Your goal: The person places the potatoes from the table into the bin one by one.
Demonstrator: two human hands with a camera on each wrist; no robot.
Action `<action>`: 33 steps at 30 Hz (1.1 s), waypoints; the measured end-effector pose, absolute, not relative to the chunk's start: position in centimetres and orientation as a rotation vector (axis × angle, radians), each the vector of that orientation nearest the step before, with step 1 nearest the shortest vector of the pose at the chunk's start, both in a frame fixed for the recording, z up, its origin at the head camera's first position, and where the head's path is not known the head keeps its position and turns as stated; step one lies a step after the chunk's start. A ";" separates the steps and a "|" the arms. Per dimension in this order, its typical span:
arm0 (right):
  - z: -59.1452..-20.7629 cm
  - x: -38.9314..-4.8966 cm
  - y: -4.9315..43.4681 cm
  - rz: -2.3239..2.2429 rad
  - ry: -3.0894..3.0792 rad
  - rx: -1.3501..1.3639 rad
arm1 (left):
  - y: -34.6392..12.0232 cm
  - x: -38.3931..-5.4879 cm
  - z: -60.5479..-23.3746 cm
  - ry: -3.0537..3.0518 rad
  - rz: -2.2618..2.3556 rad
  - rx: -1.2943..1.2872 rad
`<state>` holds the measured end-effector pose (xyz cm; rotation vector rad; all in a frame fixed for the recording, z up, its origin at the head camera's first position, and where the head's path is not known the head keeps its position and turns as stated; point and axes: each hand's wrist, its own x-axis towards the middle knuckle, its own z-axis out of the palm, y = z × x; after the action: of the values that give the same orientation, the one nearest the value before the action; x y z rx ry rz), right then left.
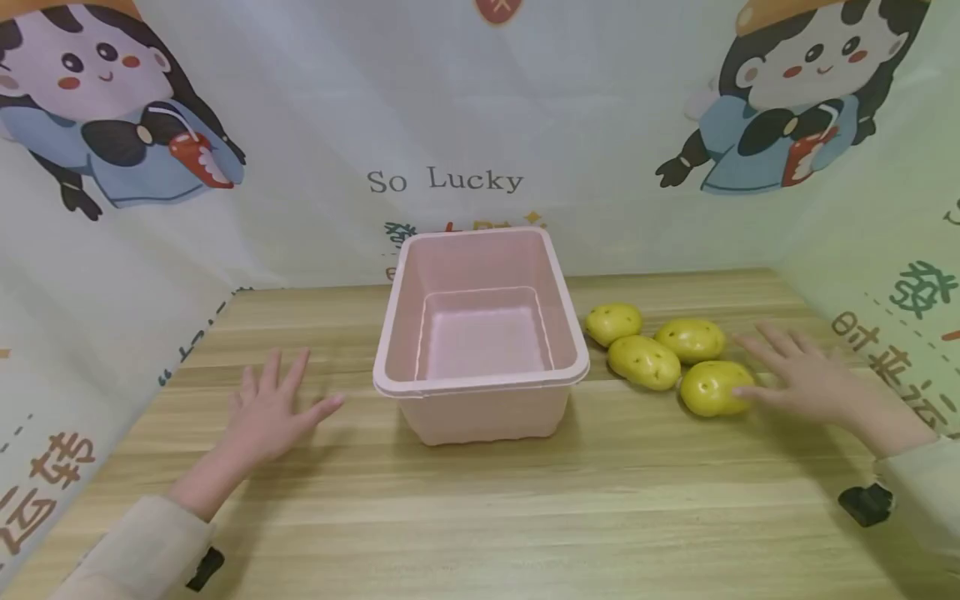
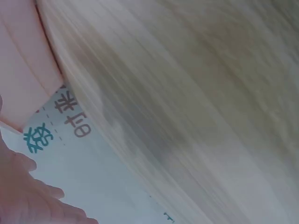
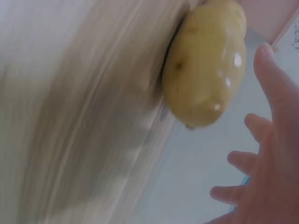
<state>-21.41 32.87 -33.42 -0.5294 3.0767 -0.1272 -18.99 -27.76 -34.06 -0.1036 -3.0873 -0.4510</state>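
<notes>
My right hand (image 1: 810,379) is spread beside the nearest potato (image 1: 714,389), its thumb overlapping that potato's right end in the head view. In the right wrist view, a smooth yellow potato (image 3: 205,65) lies beyond the thumb, and nothing sits between the fingers. Three more potatoes, one at the back (image 1: 613,323), one in the middle (image 1: 643,362) and one at the right (image 1: 690,340), cluster with it. Left of them stands a pink plastic bin (image 1: 483,415) with nothing inside. My left hand (image 1: 268,415), fingers spread, hovers over the table left of the bin, holding nothing.
The wood-grain table (image 1: 480,517) runs back to a pale printed cloth (image 1: 315,225) with cartoon figures and lettering. That cloth also rises along the left and right sides. A black strap piece (image 1: 866,505) hangs by the right sleeve.
</notes>
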 end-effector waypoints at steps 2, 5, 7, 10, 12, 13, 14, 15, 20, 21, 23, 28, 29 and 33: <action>-33.6 -21.4 32.5 -0.177 3.094 -0.610 | -27.6 -19.1 -33.8 -3.057 -0.480 -0.128; -33.9 -21.3 31.8 -0.272 3.112 -0.734 | -27.0 -19.0 -33.4 -2.998 -0.536 -0.183; -34.1 -21.3 31.5 -0.357 3.114 -0.794 | -26.5 -18.8 -32.9 -2.963 -0.588 -0.226; -34.3 -21.4 31.0 -0.456 3.097 -0.822 | -25.5 -18.5 -32.1 -2.931 -0.681 -0.278; -34.4 -21.5 30.7 -0.509 3.081 -0.831 | -24.8 -18.3 -31.7 -2.907 -0.762 -0.312; -34.4 -21.5 30.6 -0.531 3.077 -0.836 | -24.5 -18.2 -31.5 -2.891 -0.797 -0.332; -34.5 -21.5 30.6 -0.552 3.069 -0.840 | -24.1 -18.1 -31.4 -2.870 -0.831 -0.353; -34.6 -21.5 30.5 -0.567 3.066 -0.846 | -23.8 -18.1 -31.2 -2.847 -0.859 -0.376; -35.1 -21.7 30.3 -0.638 3.066 -0.873 | -22.1 -17.7 -30.7 -2.770 -0.920 -0.464; -35.2 -21.7 30.3 -0.645 3.069 -0.875 | -21.9 -17.7 -30.6 -2.764 -0.922 -0.473; -35.3 -21.8 30.3 -0.653 3.075 -0.883 | -21.4 -17.5 -30.5 -2.758 -0.944 -0.490; -35.5 -21.9 30.3 -0.647 3.068 -0.860 | -20.5 -17.5 -30.5 -2.770 -0.986 -0.506; -35.5 -21.9 30.3 -0.648 3.064 -0.855 | -20.4 -17.5 -30.6 -2.770 -0.988 -0.505; -35.7 -22.1 30.4 -0.653 3.040 -0.841 | -19.9 -17.5 -30.9 -2.763 -1.004 -0.504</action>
<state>-22.06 30.36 -35.66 -0.8407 3.0398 -0.6534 -17.55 -19.91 -30.85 -0.5044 -2.7632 -1.0040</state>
